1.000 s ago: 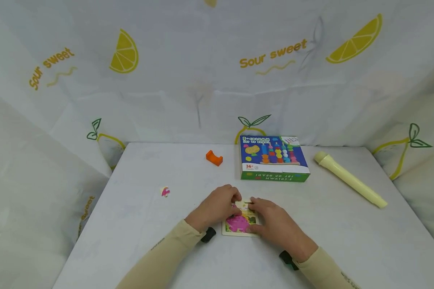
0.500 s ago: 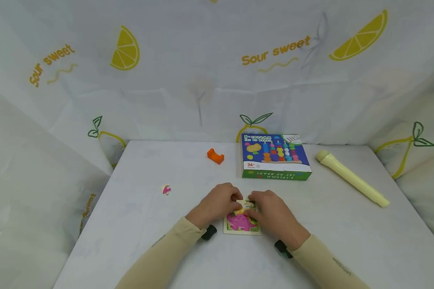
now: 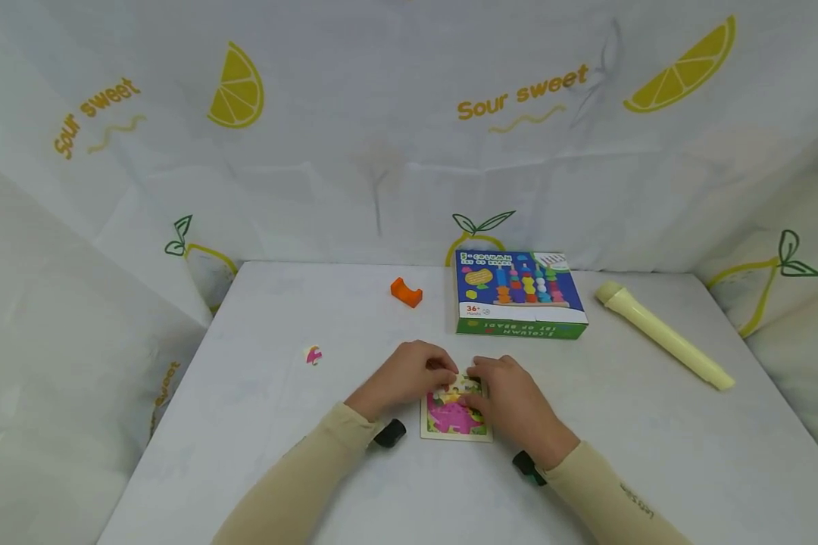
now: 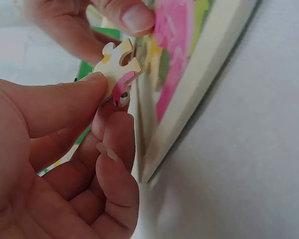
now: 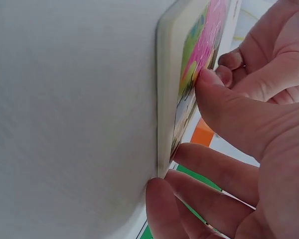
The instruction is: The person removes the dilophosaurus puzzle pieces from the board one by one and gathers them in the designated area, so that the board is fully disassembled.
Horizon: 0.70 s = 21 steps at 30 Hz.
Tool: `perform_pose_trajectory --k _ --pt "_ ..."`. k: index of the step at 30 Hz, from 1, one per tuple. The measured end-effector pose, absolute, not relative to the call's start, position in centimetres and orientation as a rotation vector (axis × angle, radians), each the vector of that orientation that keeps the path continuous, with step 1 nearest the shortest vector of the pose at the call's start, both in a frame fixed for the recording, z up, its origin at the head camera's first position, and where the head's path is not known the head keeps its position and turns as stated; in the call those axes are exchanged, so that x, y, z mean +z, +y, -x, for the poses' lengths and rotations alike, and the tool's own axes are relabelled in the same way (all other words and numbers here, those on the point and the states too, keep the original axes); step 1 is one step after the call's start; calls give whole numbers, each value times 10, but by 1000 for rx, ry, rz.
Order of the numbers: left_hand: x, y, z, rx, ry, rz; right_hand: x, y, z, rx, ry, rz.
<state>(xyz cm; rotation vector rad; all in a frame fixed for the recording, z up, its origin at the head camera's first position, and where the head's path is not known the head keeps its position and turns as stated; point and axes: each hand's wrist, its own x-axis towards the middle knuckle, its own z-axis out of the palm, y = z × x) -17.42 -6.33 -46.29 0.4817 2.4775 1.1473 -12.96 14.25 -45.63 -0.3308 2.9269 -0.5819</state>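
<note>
A small square jigsaw puzzle board (image 3: 453, 437) with a pale wooden frame and a pink animal picture lies flat on the table. My left hand (image 3: 412, 372) is over its upper left part. Between thumb and fingers it pinches a puzzle piece (image 4: 114, 69), cream and pink with an eye printed on it, held tilted above the frame. At the board's right side, my right hand (image 3: 518, 401) holds the board, its thumb (image 5: 214, 89) pressing the picture and its fingers against the far edge. Both hands hide part of the picture. Another pink-and-white puzzle piece (image 3: 313, 354) lies apart on the left.
Behind the hands stands a blue and green bead-set box (image 3: 521, 291). An orange curved block (image 3: 406, 292) lies left of it. A pale yellow toy microphone (image 3: 664, 337) rests at the right. A white printed cloth (image 3: 354, 204) hangs behind the table.
My right hand has shifted up and left, its thumb moving from the board's lower right onto the picture's middle. My left hand has lifted slightly with the piece, turning its fingers.
</note>
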Motion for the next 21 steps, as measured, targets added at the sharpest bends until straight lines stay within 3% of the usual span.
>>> perform_pose_trajectory --k 7,21 --pt "-451 -93 179 1154 2515 -413 -457 142 129 -579 2904 288" --pt "-445 -207 198 1111 2675 -117 -460 144 127 -610 2904 299"
